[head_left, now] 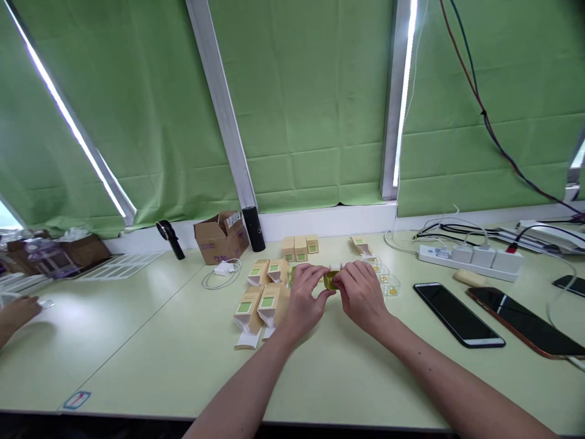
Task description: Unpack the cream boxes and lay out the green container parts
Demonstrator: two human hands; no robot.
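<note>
Between the fingertips of both hands is a small olive-yellow piece (331,280), whose exact kind I cannot make out. My left hand (305,300) pinches its left end, and my right hand (363,297) grips the right end. Just left of my left hand stand several small tan cartons (274,303) with green labels, the front ones with white flaps hanging out. Past my right hand are several clear plastic cups (389,285) with yellow bits inside, partly hidden by the hand. A bit of green shows behind my left hand.
Behind the hands stand closed tan cartons (300,248) and another carton (361,245). Two phones (459,314) and a power strip (470,259) lie right. A cardboard box (222,239), black cylinder (253,228) and white charger (225,268) are back left. Another person's hand (21,314) is far left.
</note>
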